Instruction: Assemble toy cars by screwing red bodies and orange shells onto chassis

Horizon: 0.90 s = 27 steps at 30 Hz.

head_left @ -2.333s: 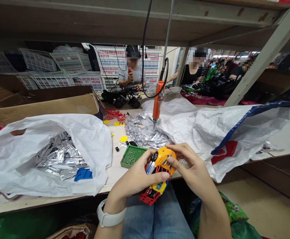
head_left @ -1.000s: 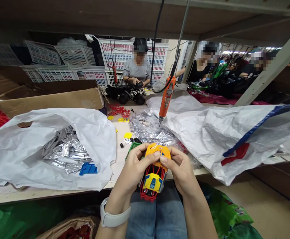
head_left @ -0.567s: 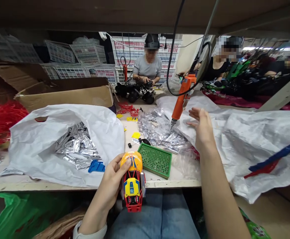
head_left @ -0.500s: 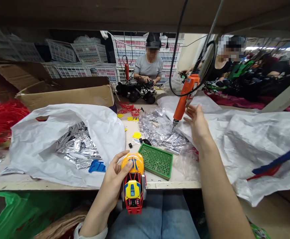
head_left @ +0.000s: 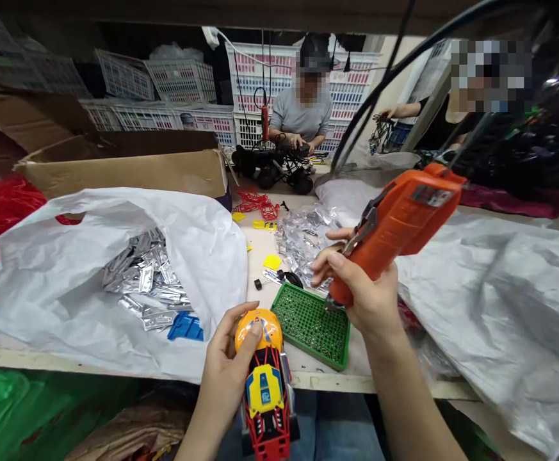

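My left hand is closed around a toy car with an orange front, a yellow and blue top panel and a red frame, held at the bench's front edge. In my right hand is an orange electric screwdriver, tilted with its tip down and to the left. That tip is over a green perforated tray of small screws; whether it touches them I cannot tell. Part of the car's underside is hidden by my palm.
A white bag of silver parts and a blue piece lie on the left. Behind stands a cardboard box. Red frames and yellow pieces lie mid-bench. White sheeting covers the right. A co-worker sits opposite.
My right hand has taken hold of the hanging screwdriver and brought it down and nearer, over the green tray. The car stays in my left hand. The view has shifted slightly.
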Motion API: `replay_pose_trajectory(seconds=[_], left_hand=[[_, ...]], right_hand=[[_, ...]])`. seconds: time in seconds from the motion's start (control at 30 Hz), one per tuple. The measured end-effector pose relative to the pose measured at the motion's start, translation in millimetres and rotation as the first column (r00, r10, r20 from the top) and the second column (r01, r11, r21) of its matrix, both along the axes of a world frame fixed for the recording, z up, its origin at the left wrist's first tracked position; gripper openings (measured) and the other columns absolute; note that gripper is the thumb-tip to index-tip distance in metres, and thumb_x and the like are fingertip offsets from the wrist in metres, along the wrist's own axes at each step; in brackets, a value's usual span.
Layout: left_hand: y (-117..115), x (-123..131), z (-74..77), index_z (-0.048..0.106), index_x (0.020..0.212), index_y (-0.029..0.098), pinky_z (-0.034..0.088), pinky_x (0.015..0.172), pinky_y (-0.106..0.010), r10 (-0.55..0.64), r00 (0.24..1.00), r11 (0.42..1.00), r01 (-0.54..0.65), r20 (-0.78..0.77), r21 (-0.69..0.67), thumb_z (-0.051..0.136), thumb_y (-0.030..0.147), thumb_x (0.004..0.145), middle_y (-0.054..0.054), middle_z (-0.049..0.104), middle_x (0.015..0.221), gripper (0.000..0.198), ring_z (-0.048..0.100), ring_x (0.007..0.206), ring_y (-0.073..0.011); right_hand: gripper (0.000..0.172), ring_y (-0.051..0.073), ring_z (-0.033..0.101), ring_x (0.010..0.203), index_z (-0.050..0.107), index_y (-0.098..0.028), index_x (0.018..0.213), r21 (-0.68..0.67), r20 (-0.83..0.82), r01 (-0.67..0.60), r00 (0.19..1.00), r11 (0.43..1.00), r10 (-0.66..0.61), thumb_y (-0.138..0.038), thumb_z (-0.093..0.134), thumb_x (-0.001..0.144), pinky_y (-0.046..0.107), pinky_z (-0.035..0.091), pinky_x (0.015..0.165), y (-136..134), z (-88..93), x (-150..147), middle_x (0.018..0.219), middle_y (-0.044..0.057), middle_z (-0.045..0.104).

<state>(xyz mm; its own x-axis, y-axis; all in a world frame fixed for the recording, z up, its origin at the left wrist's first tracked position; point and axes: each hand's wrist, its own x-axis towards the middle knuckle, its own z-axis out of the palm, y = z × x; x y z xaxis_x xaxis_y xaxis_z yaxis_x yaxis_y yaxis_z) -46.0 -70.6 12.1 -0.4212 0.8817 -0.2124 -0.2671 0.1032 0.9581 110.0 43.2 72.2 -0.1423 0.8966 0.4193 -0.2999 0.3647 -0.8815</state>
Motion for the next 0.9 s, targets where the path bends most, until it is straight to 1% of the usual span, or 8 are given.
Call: replay_pose_trajectory(seconds=[0.1, 0.2, 0.33, 0.5, 0.67, 0.73, 0.8, 0.9], left_hand=[[0.3, 0.2, -2.1, 0.069, 0.109, 0.023, 0.052, 0.062, -0.025, -0.006, 1.000, 1.000, 0.006, -0.020, 0.001, 0.079, 0.053, 0.079, -0.001, 0.073, 0.088, 0.043, 0.065, 0.070, -0.0178], [-0.5, 1.1, -3.2, 0.071, 0.103, 0.023, 0.052, 0.064, -0.024, 0.017, 0.998, 1.000, -0.015, -0.066, 0.028, 0.078, 0.051, 0.081, -0.002, 0.072, 0.091, 0.036, 0.065, 0.073, -0.0175], [-2.5, 4.1, -2.5, 0.072, 0.101, 0.023, 0.055, 0.068, -0.025, 0.075, 0.993, 0.997, -0.072, -0.091, 0.040, 0.077, 0.049, 0.082, -0.003, 0.073, 0.098, 0.033, 0.068, 0.080, -0.0194], [-3.4, 6.5, -0.2, 0.071, 0.100, 0.023, 0.054, 0.066, -0.025, 0.088, 0.994, 0.996, -0.086, -0.072, 0.034, 0.078, 0.047, 0.081, -0.002, 0.072, 0.093, 0.031, 0.067, 0.076, -0.0185], [-3.1, 6.7, -0.8, 0.071, 0.101, 0.024, 0.052, 0.063, -0.024, 0.083, 0.995, 0.996, -0.081, -0.059, 0.034, 0.077, 0.047, 0.082, 0.000, 0.070, 0.088, 0.030, 0.065, 0.072, -0.0165], [-2.8, 5.9, -2.5, 0.071, 0.102, 0.024, 0.052, 0.063, -0.023, 0.087, 0.994, 0.996, -0.084, -0.066, 0.043, 0.076, 0.046, 0.084, 0.000, 0.071, 0.089, 0.029, 0.064, 0.071, -0.0158], [-2.4, 4.2, -5.3, 0.070, 0.103, 0.024, 0.053, 0.064, -0.024, 0.066, 0.994, 0.996, -0.061, -0.082, 0.059, 0.075, 0.047, 0.086, 0.000, 0.072, 0.090, 0.029, 0.065, 0.072, -0.0161], [-1.8, 1.3, -10.2, 0.069, 0.106, 0.024, 0.054, 0.066, -0.024, 0.025, 0.992, 0.998, -0.017, -0.122, 0.068, 0.073, 0.049, 0.088, -0.001, 0.072, 0.091, 0.031, 0.066, 0.075, -0.0170]], right_hand=[[0.016, 0.012, 0.056, 0.041, 0.063, -0.024, 0.090, -0.037, -0.079, 0.004, 0.997, 0.999, -0.007, -0.032, 0.076, 0.084, 0.026, 0.046, 0.039, -6.8, -11.3, -20.9, 0.055, -0.007, 0.060], [0.018, 0.009, 0.048, 0.035, 0.061, -0.024, 0.085, -0.038, -0.100, 0.034, 0.994, 0.999, -0.038, -0.033, 0.077, 0.083, 0.025, 0.040, 0.035, -7.0, -22.0, -32.3, 0.050, -0.009, 0.052], [0.021, 0.009, 0.047, 0.034, 0.060, -0.024, 0.083, -0.054, -0.074, 0.043, 0.996, 0.998, -0.047, -0.036, 0.077, 0.082, 0.026, 0.037, 0.035, -4.5, -28.3, -34.8, 0.048, -0.009, 0.050], [0.017, 0.009, 0.048, 0.035, 0.061, -0.024, 0.085, -0.047, -0.114, 0.042, 0.992, 0.998, -0.047, -0.030, 0.077, 0.083, 0.025, 0.038, 0.036, -3.4, -29.7, -32.3, 0.049, -0.010, 0.052], [0.021, 0.009, 0.048, 0.035, 0.061, -0.023, 0.086, -0.044, -0.106, 0.090, 0.990, 0.995, -0.094, -0.032, 0.079, 0.081, 0.024, 0.038, 0.036, -4.0, -32.5, -33.4, 0.050, -0.010, 0.052], [0.020, 0.009, 0.048, 0.035, 0.061, -0.024, 0.085, -0.042, -0.107, 0.093, 0.989, 0.995, -0.098, -0.032, 0.079, 0.081, 0.025, 0.038, 0.035, -4.6, -32.1, -34.0, 0.051, -0.010, 0.052], [0.017, 0.009, 0.050, 0.036, 0.062, -0.024, 0.084, -0.035, -0.104, 0.107, 0.989, 0.994, -0.110, -0.029, 0.078, 0.082, 0.025, 0.040, 0.037, -6.6, -27.6, -34.3, 0.052, -0.009, 0.052], [0.011, 0.010, 0.051, 0.038, 0.064, -0.025, 0.086, -0.011, -0.136, 0.164, 0.977, 0.986, -0.164, -0.023, 0.075, 0.084, 0.025, 0.040, 0.037, -14.8, -10.1, -35.4, 0.052, -0.009, 0.052]])
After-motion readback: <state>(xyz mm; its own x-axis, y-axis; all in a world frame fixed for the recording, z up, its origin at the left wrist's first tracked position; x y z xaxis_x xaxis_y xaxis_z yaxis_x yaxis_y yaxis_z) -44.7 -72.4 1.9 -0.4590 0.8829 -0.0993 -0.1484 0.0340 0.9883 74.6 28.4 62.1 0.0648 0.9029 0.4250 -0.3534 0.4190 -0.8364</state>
